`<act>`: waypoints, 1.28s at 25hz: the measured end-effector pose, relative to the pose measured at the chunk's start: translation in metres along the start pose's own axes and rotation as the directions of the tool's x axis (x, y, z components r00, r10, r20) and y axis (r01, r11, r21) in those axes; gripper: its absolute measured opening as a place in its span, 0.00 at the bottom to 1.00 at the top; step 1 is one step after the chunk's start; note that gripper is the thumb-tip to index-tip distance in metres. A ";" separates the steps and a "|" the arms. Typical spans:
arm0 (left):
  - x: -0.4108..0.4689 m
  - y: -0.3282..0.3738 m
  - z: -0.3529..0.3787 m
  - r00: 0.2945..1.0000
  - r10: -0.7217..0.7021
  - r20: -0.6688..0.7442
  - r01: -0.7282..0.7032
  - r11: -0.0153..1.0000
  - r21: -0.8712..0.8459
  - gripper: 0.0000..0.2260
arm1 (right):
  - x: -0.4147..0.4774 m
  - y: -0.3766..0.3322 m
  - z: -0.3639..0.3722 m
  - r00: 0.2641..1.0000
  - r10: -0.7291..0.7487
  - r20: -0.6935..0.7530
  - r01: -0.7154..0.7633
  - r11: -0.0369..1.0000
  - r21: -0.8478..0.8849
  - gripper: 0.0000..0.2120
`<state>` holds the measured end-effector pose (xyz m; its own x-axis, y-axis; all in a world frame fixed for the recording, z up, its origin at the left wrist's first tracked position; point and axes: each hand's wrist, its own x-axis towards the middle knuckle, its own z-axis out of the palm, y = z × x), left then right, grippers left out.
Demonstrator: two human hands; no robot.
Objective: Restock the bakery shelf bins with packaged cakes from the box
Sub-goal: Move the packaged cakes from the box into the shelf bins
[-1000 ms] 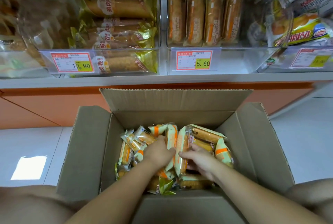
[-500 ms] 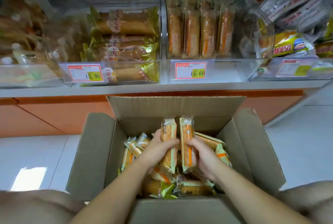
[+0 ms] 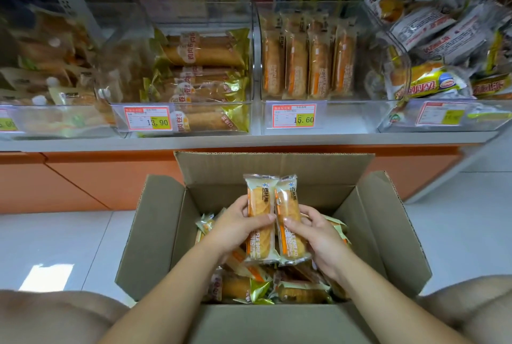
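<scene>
cardboard box [image 3: 155, 235], flaps folded outward, sits on the pale floor [image 3: 55, 238] in front of the shelf [image 3: 249, 140], and both hands are raised over its open mouth. the left hand [image 3: 235, 228] grips one packaged cake [image 3: 260, 205]: its thumb presses across the front of the wrapper at about mid-length while the fingers curl behind. the right hand [image 3: 315, 235] grips a second cake [image 3: 288, 205] the same way, thumb on the front and fingers wrapped round the outer edge. the two packs stand upright side by side, long edges touching, held between the hands. their upper halves rise clear above the thumbs and their lower ends reach down level with the heels of the palms (each wrapper is clear, with an orange stripe down one side and a crimped top seal). both cakes are lifted above the loose packs [image 3: 249, 288] heaped in the bottom of the box, and apart from them.

on the shelf straight ahead, a clear bin [image 3: 346, 119] with a 15.60 price tag [image 3: 294, 116] holds a row of like-looking cakes standing upright at its back. the neighbouring bin [image 3: 243, 72] to the left, tagged 13.90, holds gold-wrapped rolls [image 3: 205, 55] lying sideways in a stack.
</scene>
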<state>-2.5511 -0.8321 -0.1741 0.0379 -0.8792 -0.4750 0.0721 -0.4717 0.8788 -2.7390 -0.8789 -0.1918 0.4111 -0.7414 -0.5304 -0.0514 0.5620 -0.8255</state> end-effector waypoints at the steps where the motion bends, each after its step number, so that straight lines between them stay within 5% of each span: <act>1: -0.002 0.001 0.000 1.000 0.011 -0.002 -0.011 1.000 0.014 0.22 | -0.002 -0.002 0.001 1.000 -0.002 -0.001 0.002 1.000 -0.004 0.23; 10: -0.027 0.096 -0.006 0.929 0.371 -0.001 -0.347 0.871 0.348 0.23 | -0.028 -0.100 0.010 0.956 -0.284 0.070 0.292 0.917 -0.270 0.14; 14: -0.036 0.161 -0.025 0.830 0.542 -0.133 -0.445 0.786 0.429 0.19 | -0.040 -0.192 0.019 0.825 -0.563 0.050 0.564 0.816 -0.128 0.33; 16: -0.030 0.178 -0.035 0.781 0.579 -0.234 -0.453 0.783 0.427 0.20 | -0.018 -0.239 0.017 0.738 -0.675 -0.027 0.659 0.728 -0.188 0.35; 18: -0.022 0.185 -0.041 0.763 0.578 -0.289 -0.439 0.792 0.424 0.21 | 0.016 -0.277 0.018 0.717 -0.692 -0.087 0.615 0.686 -0.388 0.34; 21: -0.010 0.188 -0.046 0.784 0.541 -0.305 -0.396 0.814 0.425 0.22 | 0.068 -0.292 0.030 0.892 -0.443 -0.087 0.297 0.721 -0.626 0.36; 23: -0.004 0.190 -0.047 0.798 0.524 -0.297 -0.381 0.821 0.425 0.22 | 0.098 -0.281 0.041 0.953 -0.292 -0.075 0.144 0.657 -0.740 0.33; 32: 0.010 0.190 -0.053 0.847 0.463 -0.261 -0.345 0.852 0.394 0.18 | 0.142 -0.264 0.050 0.864 -0.500 -0.055 0.152 0.363 -0.919 0.27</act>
<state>-2.4846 -0.9267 -0.0143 0.3259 -0.9454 -0.0072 -0.3439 -0.1256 0.9306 -2.6211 -1.1142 -0.0394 0.3312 -0.9419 -0.0563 -0.7930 -0.2455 -0.5576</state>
